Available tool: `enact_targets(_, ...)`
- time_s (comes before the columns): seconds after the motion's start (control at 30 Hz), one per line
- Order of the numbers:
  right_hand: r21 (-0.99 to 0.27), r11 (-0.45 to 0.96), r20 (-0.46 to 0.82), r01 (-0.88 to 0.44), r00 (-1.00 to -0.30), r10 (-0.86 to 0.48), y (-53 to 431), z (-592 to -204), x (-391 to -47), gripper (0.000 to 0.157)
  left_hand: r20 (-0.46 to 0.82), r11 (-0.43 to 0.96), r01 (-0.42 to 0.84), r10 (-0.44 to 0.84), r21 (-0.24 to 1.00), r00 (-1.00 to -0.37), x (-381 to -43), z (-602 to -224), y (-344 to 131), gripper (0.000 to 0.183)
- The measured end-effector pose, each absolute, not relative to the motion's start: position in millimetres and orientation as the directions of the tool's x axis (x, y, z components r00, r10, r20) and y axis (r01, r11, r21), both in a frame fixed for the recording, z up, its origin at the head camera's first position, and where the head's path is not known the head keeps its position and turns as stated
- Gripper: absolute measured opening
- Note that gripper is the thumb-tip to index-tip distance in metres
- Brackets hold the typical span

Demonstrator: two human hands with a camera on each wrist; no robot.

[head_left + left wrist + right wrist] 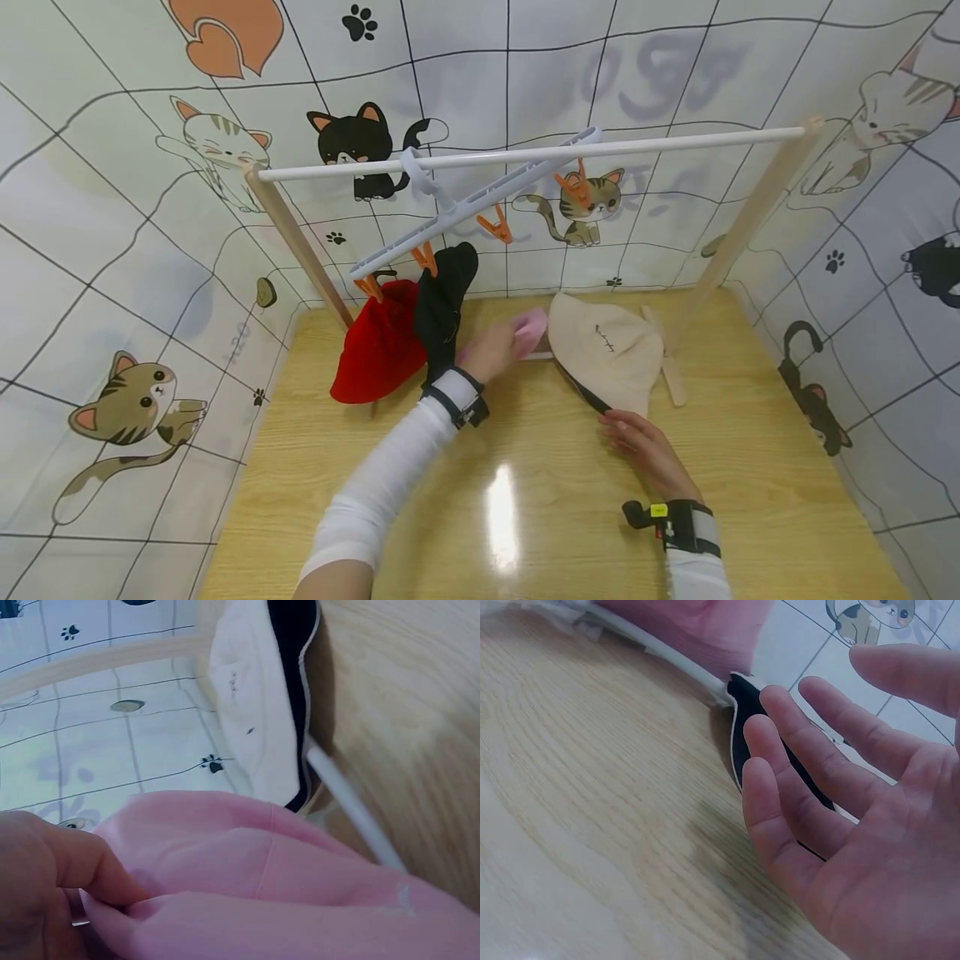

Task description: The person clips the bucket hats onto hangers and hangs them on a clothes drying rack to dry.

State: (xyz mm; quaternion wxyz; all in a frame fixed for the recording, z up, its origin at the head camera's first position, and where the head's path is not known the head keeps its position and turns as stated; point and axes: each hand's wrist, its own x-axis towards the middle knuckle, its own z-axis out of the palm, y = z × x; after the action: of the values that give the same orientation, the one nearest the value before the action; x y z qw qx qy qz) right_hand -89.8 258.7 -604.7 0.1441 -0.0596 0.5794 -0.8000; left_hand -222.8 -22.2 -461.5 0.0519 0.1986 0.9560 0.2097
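In the head view my left hand (489,352) reaches under the hanger and pinches a pink cloth hat (531,330). The left wrist view shows thumb and fingers gripping the folded edge of the pink fabric, which has a seam and small white stitching. My right hand (647,452) is at the lower brim of a cream bucket hat (606,348) with dark lining. Its fingers (799,799) are loosely spread and overlap that brim in the right wrist view. A red hat (382,343) and a black hat (442,300) hang left of my left hand.
A light blue hanger (480,200) hangs slanted from a white rod (637,148) on wooden posts. Orange clips (495,225) dangle from it, two of them at the red and black hats. A cat-patterned cloth backs the wooden table (570,517).
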Motion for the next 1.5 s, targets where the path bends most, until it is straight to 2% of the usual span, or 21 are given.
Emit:
enact_targets(0.1,-0.946,-0.282,-0.072,0.161,-0.951,-0.301,255.4,-601.4,-91.8,0.041,-0.021,0.874,0.373,0.398,0.310,-0.917,-223.0,-451.1,-24.8,0.026)
enact_targets(0.23,-0.956,-0.247,-0.077,0.157,-0.949,-0.306,250.5,-598.1,-96.4,0.043,-0.015,0.886,0.377,0.396,0.271,-0.918,-222.5,-440.8,-28.4,0.018)
enact_targets(0.5,-0.983,-0.143,-0.063,0.120,-0.934,-0.351,243.5,-590.4,-112.9,0.043,-0.040,0.869,0.358,0.394,0.342,-0.918,-222.3,-423.7,-38.4,0.010)
enact_targets(0.73,-0.997,-0.058,-0.022,0.047,-0.929,-0.370,228.0,-564.5,-137.6,0.043,0.040,0.841,0.411,0.425,0.351,-0.904,-227.5,-415.4,-44.3,0.013)
enact_targets(0.97,-0.995,0.049,-0.095,0.083,-0.939,-0.332,203.3,-529.8,-163.1,0.040,0.079,0.812,0.458,0.462,0.362,-0.883,-229.9,-414.1,-46.7,0.013)
enact_targets(1.07,-0.993,0.097,-0.101,0.072,-0.937,-0.334,195.3,-515.5,-171.9,0.038,0.047,0.814,0.447,0.464,0.370,-0.885,-229.7,-413.2,-46.5,0.011)
enact_targets(1.33,-0.998,0.043,0.019,-0.038,-0.928,-0.373,171.4,-471.0,-200.2,0.039,-0.011,0.844,0.400,0.432,0.359,-0.902,-230.0,-406.3,-51.2,0.010)
enact_targets(1.5,-0.994,-0.003,0.106,-0.111,-0.944,-0.314,152.4,-428.7,-218.7,0.037,-0.007,0.830,0.404,0.440,0.386,-0.898,-231.0,-402.0,-53.1,0.010)
